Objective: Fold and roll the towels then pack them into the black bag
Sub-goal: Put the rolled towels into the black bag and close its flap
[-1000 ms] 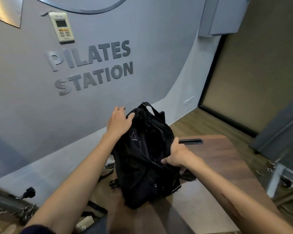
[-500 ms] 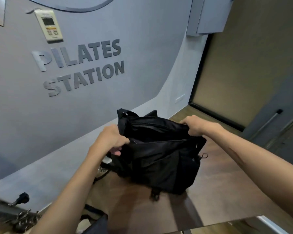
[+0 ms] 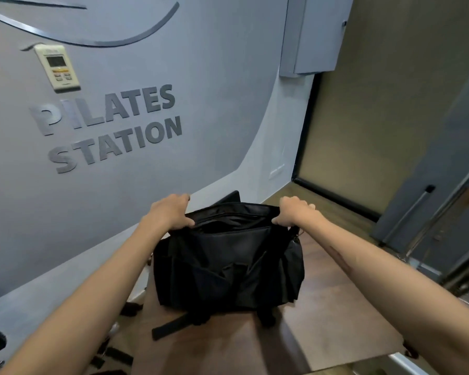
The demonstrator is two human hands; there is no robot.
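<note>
The black bag (image 3: 228,266) is set on a brown wood-grain table (image 3: 336,320), its top rim gripped by the left hand (image 3: 171,212) and the right hand (image 3: 293,212). Behind, "PILATES STATION" lettering (image 3: 109,125) and a white wall controller (image 3: 58,67) are mounted on the grey wall (image 3: 214,90).

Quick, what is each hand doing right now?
Left hand: closed, gripping the black bag at its top edge.
Right hand: closed, gripping the bag's other top corner.
</note>
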